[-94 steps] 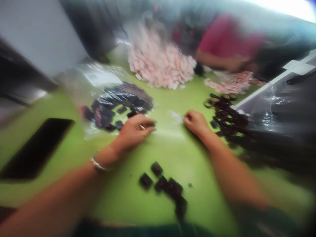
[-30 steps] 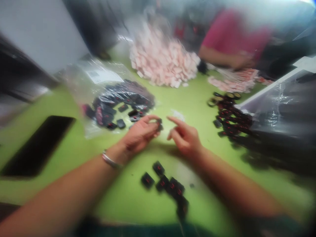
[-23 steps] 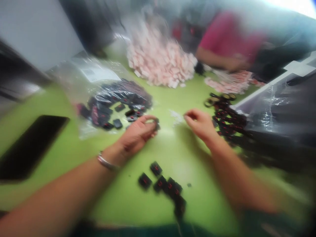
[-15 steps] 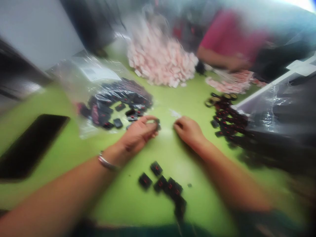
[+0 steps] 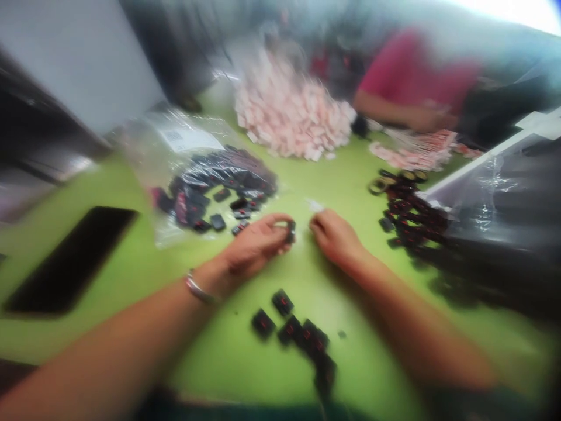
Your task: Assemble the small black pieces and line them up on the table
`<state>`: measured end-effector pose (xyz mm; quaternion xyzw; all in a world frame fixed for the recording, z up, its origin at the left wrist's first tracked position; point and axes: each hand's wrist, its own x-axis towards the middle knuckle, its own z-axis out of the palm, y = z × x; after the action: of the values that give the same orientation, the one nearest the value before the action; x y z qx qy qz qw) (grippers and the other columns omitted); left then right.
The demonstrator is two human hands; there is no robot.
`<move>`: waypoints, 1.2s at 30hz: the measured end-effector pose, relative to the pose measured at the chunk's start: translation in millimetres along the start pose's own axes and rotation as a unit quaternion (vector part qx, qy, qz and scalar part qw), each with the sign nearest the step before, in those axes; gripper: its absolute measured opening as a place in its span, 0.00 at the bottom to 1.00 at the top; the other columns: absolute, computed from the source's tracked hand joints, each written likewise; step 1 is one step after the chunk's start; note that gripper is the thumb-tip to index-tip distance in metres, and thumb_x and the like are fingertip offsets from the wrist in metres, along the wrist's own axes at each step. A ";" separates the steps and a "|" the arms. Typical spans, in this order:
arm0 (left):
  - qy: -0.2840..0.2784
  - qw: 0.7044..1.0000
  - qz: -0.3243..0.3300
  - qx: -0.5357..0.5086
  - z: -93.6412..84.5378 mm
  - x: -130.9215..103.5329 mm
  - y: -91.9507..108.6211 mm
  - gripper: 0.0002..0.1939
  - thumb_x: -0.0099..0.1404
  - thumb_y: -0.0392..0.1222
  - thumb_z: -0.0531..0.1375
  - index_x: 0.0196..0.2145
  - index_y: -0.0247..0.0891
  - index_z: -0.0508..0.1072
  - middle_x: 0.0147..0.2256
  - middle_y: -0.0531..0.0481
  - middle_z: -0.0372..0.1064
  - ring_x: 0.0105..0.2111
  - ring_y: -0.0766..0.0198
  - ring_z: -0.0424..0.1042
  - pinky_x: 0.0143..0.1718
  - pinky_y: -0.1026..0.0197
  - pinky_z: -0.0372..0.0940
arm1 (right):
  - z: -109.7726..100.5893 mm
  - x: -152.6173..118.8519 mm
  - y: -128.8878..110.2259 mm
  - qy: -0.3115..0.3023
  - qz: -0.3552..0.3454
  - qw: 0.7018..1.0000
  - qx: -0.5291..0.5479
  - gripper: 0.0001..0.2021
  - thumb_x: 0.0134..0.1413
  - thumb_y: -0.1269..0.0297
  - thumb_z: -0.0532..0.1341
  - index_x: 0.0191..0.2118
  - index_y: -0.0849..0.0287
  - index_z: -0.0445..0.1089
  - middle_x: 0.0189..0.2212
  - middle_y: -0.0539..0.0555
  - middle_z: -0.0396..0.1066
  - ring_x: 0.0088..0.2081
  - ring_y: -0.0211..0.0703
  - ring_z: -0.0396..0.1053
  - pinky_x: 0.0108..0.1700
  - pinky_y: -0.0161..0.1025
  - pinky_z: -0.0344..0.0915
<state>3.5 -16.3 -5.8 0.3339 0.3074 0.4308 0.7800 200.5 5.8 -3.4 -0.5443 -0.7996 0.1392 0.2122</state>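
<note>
Between its thumb and fingers, my left hand (image 5: 258, 242) grips a small black piece (image 5: 290, 232), held on edge above the table. My right hand (image 5: 333, 234) is closed just to the right of it, a short gap away; whatever its fingers pinch is hidden. Past the right fingertips lies a small whitish clear scrap (image 5: 314, 204). Nearer to me, several black square pieces with red marks (image 5: 290, 328) lie loosely grouped on the green table (image 5: 228, 362). Blur hides the pieces' finer detail.
Left of centre lies a clear plastic bag (image 5: 169, 169) with black parts. Behind is a heap of pale pink pieces (image 5: 293, 117). A black flat slab (image 5: 74, 260) lies left; more black parts (image 5: 407, 216) and a plastic-lined box (image 5: 504, 187) stand right. A person in pink (image 5: 421, 76) works opposite.
The view has shifted slightly, so most things sit a little further right and lower. My left hand has come closer to my right, still gripping the black piece.
</note>
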 end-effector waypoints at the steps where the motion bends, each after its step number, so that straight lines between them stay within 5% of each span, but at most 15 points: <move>1: -0.007 1.000 -0.003 -0.002 0.0 -0.2 -0.1 0.19 0.53 0.39 0.68 0.42 0.34 0.69 0.27 0.48 0.71 0.24 0.70 0.66 0.26 0.68 0.58 | -2.4 -1.9 -4.7 0.020 -0.008 0.997 0.075 0.06 0.56 0.68 0.55 0.30 0.59 0.67 0.30 0.53 0.68 0.32 0.40 0.64 0.36 0.37 0.60; 4: -0.022 1.000 -0.012 -0.006 0.2 -1.1 -0.7 0.18 0.54 0.39 0.68 0.42 0.35 0.69 0.28 0.48 0.71 0.25 0.70 0.67 0.27 0.68 0.58 | -8.1 -9.3 -23.5 0.031 0.018 0.957 0.288 0.07 0.58 0.63 0.57 0.30 0.58 0.66 0.25 0.48 0.65 0.28 0.36 0.62 0.32 0.35 0.61; 8: -0.024 0.999 -0.015 -0.017 2.0 -2.2 -2.1 0.18 0.53 0.39 0.68 0.41 0.35 0.71 0.26 0.51 0.70 0.25 0.69 0.67 0.27 0.67 0.59 | -5.3 -17.1 -43.3 0.005 0.065 0.895 0.441 0.10 0.56 0.56 0.59 0.31 0.57 0.66 0.22 0.46 0.62 0.22 0.33 0.59 0.24 0.33 0.58; 19: -0.016 0.999 -0.022 -0.024 3.4 -1.6 -3.5 0.18 0.52 0.39 0.69 0.41 0.36 0.70 0.25 0.51 0.70 0.24 0.70 0.67 0.27 0.67 0.59 | 14.5 -18.1 -42.4 0.020 0.106 0.837 0.536 0.12 0.52 0.54 0.63 0.31 0.57 0.67 0.24 0.47 0.65 0.20 0.31 0.60 0.19 0.31 0.58; 23: -0.009 0.999 -0.024 -0.021 3.5 -1.7 -3.6 0.19 0.51 0.38 0.69 0.41 0.35 0.70 0.25 0.51 0.71 0.24 0.69 0.69 0.28 0.67 0.60 | 15.5 -18.2 -43.0 0.013 0.099 0.835 0.540 0.12 0.53 0.53 0.62 0.32 0.57 0.65 0.25 0.47 0.66 0.23 0.33 0.67 0.21 0.31 0.63; 28: 0.002 0.999 -0.031 -0.033 3.2 -2.1 -5.1 0.22 0.50 0.38 0.70 0.42 0.35 0.69 0.27 0.50 0.72 0.24 0.70 0.68 0.28 0.67 0.61 | 14.4 -18.5 -44.6 0.028 0.071 0.871 0.485 0.12 0.54 0.54 0.61 0.30 0.58 0.66 0.25 0.47 0.66 0.23 0.32 0.66 0.21 0.30 0.65; 36: -0.003 1.000 -0.025 -0.009 3.3 -3.2 -3.9 0.23 0.51 0.40 0.70 0.42 0.34 0.68 0.25 0.51 0.71 0.23 0.69 0.69 0.27 0.67 0.61 | 19.6 -22.8 -44.5 0.013 0.093 0.854 0.511 0.10 0.57 0.56 0.59 0.34 0.57 0.64 0.28 0.48 0.68 0.25 0.37 0.72 0.24 0.34 0.72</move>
<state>6.5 -21.5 -6.3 0.3199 0.3093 0.4128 0.7947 162.0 -31.7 -4.5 -0.4328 -0.5585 0.5407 0.4566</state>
